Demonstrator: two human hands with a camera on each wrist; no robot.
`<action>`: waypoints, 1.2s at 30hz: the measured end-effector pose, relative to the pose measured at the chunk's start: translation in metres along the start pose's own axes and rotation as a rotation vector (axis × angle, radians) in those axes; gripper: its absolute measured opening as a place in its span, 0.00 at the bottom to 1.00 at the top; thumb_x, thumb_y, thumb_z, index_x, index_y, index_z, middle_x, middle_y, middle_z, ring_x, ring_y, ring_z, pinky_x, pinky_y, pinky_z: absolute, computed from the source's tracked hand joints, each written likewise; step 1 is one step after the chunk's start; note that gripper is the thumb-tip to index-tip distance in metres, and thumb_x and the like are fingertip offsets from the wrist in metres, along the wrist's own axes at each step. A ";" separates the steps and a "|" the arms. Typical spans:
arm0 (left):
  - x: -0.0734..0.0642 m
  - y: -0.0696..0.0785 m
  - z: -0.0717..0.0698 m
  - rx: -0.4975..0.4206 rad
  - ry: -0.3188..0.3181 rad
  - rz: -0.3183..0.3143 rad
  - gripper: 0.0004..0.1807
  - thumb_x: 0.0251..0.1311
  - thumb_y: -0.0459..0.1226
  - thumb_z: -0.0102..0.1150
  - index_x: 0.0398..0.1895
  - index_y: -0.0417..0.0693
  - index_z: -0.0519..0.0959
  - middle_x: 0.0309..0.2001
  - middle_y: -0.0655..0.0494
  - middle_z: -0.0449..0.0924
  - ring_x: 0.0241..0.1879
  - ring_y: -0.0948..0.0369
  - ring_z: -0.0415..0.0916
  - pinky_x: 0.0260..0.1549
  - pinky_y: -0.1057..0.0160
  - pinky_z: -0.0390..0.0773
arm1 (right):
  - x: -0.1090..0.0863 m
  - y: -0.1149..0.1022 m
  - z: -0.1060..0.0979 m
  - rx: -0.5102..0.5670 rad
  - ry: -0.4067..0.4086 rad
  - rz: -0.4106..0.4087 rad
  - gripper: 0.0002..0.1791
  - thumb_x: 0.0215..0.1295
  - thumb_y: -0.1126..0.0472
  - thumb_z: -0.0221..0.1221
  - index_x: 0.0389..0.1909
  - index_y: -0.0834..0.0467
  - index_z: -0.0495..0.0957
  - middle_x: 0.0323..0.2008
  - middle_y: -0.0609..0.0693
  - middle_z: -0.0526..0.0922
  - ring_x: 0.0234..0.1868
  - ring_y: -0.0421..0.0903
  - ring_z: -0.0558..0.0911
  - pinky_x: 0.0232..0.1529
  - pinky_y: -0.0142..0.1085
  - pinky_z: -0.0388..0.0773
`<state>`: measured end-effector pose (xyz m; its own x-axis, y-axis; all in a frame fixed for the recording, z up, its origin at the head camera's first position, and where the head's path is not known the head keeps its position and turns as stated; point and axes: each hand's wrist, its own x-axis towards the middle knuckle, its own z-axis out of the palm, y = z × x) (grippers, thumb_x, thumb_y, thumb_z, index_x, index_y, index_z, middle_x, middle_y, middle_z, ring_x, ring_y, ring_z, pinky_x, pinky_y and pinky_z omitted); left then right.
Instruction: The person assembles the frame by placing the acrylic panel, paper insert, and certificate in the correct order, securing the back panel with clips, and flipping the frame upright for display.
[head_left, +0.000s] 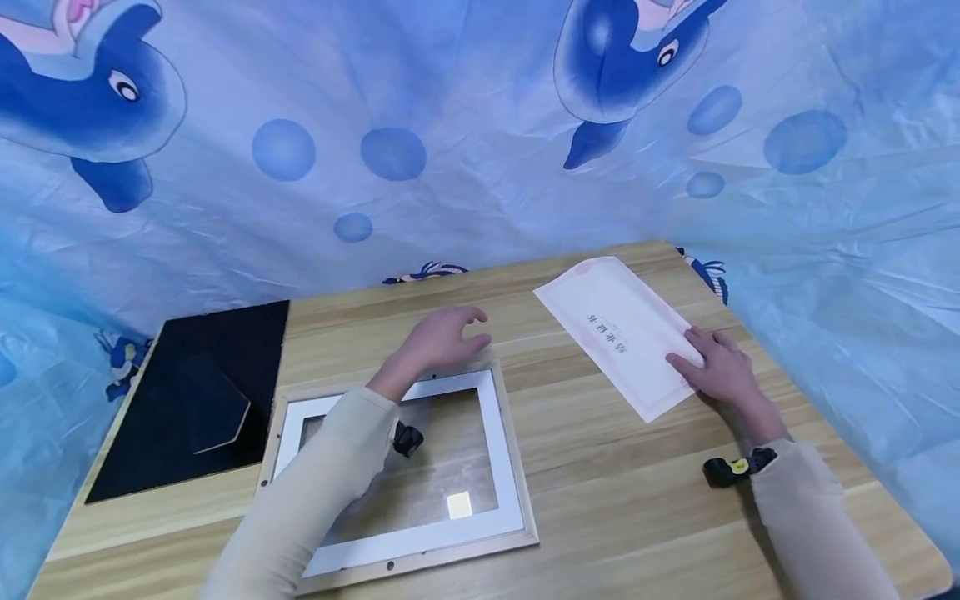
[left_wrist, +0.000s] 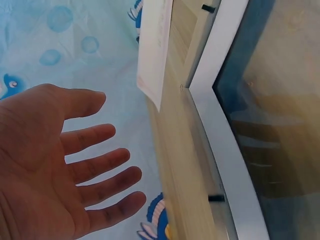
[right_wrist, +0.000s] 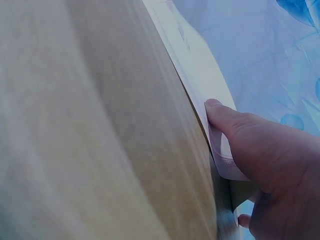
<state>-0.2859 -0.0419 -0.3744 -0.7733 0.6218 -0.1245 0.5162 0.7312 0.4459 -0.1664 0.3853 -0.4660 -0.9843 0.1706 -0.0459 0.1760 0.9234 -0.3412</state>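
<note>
A white paper certificate (head_left: 611, 329) with a pink border and dark lettering lies at a slant over the right part of the table. My right hand (head_left: 722, 367) pinches its near right edge, the thumb (right_wrist: 220, 112) on top and the fingers partly hidden beneath. My left hand (head_left: 444, 337) hovers past the far edge of a picture frame (head_left: 517, 467), holding nothing. In the left wrist view its fingers (left_wrist: 107, 167) are spread and nearly straight. Face down, the frame has a light wooden rim, a white mat and a clear pane; the left forearm hides part of it.
A black backing board (head_left: 225, 367) with a stand flap (head_left: 213, 408) lies left of the frame. The wooden table (head_left: 600, 508) extends beneath everything. Behind it hangs a blue sheet (head_left: 480, 125) with cartoon whales.
</note>
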 end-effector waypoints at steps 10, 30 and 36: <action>0.089 0.028 0.019 -0.016 -0.091 0.036 0.28 0.69 0.48 0.48 0.68 0.45 0.67 0.65 0.49 0.69 0.64 0.52 0.66 0.62 0.55 0.66 | -0.024 -0.009 0.020 0.070 0.002 0.020 0.45 0.69 0.36 0.48 0.72 0.67 0.53 0.70 0.69 0.55 0.69 0.73 0.47 0.62 0.69 0.44; 0.137 0.035 0.067 -0.160 -0.065 -0.049 0.41 0.67 0.52 0.50 0.77 0.51 0.45 0.72 0.48 0.58 0.70 0.45 0.55 0.67 0.42 0.54 | -0.042 -0.048 0.042 0.074 0.076 -0.020 0.43 0.67 0.38 0.53 0.70 0.65 0.59 0.70 0.64 0.60 0.70 0.69 0.52 0.61 0.68 0.47; 0.142 0.034 0.066 -0.115 -0.025 -0.036 0.39 0.67 0.51 0.49 0.76 0.50 0.49 0.71 0.48 0.61 0.69 0.44 0.57 0.65 0.38 0.52 | -0.041 -0.053 0.038 0.075 0.096 -0.028 0.43 0.66 0.38 0.53 0.71 0.64 0.58 0.70 0.64 0.60 0.71 0.68 0.51 0.62 0.67 0.45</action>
<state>-0.3537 0.0892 -0.4357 -0.7803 0.6036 -0.1634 0.4415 0.7168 0.5397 -0.1362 0.3166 -0.4823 -0.9821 0.1808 0.0536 0.1433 0.9004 -0.4107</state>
